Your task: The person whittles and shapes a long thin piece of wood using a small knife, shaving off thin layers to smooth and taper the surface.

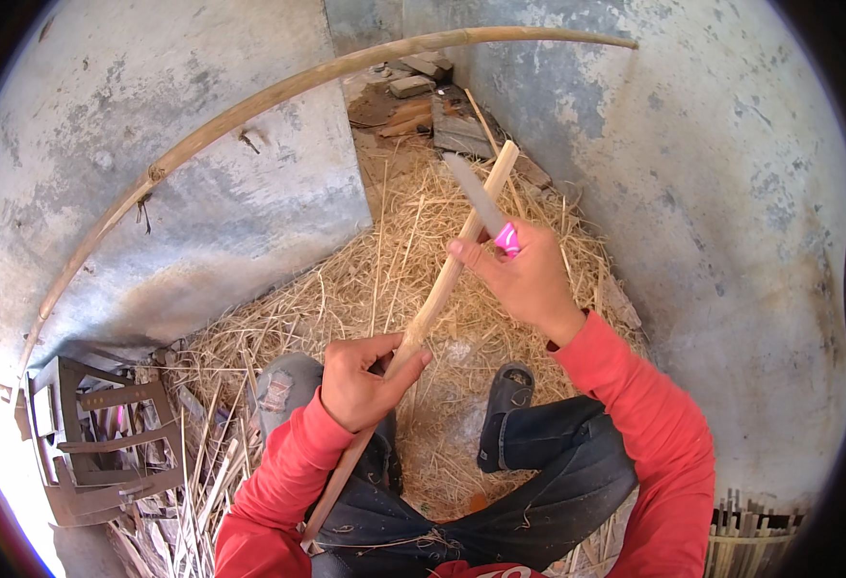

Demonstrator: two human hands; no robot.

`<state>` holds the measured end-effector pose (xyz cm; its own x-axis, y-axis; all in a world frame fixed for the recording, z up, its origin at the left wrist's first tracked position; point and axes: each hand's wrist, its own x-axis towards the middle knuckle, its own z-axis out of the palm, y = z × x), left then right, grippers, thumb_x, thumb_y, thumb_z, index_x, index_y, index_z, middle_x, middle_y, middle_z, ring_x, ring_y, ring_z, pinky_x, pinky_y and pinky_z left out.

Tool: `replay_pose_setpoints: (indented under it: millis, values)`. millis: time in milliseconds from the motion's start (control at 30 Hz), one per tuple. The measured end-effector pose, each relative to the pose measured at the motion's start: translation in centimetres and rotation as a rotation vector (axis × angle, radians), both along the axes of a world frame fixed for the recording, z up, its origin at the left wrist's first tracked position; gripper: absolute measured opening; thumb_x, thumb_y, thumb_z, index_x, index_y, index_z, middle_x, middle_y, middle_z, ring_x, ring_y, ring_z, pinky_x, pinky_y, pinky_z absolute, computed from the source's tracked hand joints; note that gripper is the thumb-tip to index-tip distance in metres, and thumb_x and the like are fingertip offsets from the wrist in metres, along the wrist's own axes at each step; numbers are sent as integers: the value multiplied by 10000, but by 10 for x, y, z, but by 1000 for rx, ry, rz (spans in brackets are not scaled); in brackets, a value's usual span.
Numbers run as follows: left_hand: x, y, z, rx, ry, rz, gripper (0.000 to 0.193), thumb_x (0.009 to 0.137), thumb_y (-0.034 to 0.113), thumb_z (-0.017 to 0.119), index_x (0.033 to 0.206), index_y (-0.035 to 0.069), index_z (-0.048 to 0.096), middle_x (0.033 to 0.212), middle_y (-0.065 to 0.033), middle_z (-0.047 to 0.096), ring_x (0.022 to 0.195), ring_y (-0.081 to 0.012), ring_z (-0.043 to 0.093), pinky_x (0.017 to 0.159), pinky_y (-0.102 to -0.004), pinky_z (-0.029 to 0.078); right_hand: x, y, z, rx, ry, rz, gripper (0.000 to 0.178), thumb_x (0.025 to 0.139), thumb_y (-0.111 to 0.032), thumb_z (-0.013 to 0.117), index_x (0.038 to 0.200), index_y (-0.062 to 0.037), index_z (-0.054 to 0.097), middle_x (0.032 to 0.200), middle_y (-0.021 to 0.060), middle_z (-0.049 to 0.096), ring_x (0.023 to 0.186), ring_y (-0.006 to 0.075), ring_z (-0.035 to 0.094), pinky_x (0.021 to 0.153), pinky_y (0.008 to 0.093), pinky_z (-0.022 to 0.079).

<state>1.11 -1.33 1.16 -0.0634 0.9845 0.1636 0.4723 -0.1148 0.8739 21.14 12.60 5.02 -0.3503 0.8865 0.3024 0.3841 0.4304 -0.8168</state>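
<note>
A long split bamboo or wooden strip [439, 289] slants from my lap up and away to the right. My left hand [358, 381] is wrapped round its middle, thumb along the top. Farther up, my right hand [535, 277] grips a knife [474, 190] by its pink handle, thumb pressed on the strip. The pale blade crosses the strip near its far end and points up and to the left. From this view I cannot tell how deep its edge sits. The strip's near end rests by my left thigh.
Straw-like shavings [336, 299] cover the floor between two worn walls. A long bent pole [278, 91] arcs across the far left. At left lies a brown chair-like frame [119, 443] among loose strips. Bricks [413, 87] and boards lie in the far corner. A dark sandal [509, 385] is on my foot.
</note>
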Motion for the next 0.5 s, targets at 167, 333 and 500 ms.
replay_pose_setpoints:
  millis: [167, 333, 500]
  values:
    - [-6, -2, 3, -36, 34, -98, 235, 824, 184, 841, 810, -25, 735, 557, -15, 570, 509, -43, 485, 489, -241, 393, 12, 12, 11, -46, 68, -130, 322, 913, -326, 802, 844, -17, 740, 558, -49, 528, 516, 49, 431, 481, 288, 334]
    - [-6, -2, 4, -37, -33, -231, 246, 804, 203, 855, 769, 5, 713, 533, 0, 534, 488, -47, 491, 471, -242, 383, 34, 31, 13, -79, 257, -289, 313, 943, -320, 781, 842, -31, 720, 600, -89, 488, 531, 27, 365, 479, 264, 286]
    - [-11, 1, 1, -107, -22, -340, 266, 800, 212, 860, 767, 17, 684, 532, 9, 523, 485, -49, 513, 473, -238, 388, 46, 32, 18, -177, 350, -361, 322, 945, -305, 778, 804, -20, 723, 647, -92, 520, 585, 29, 378, 519, 265, 301]
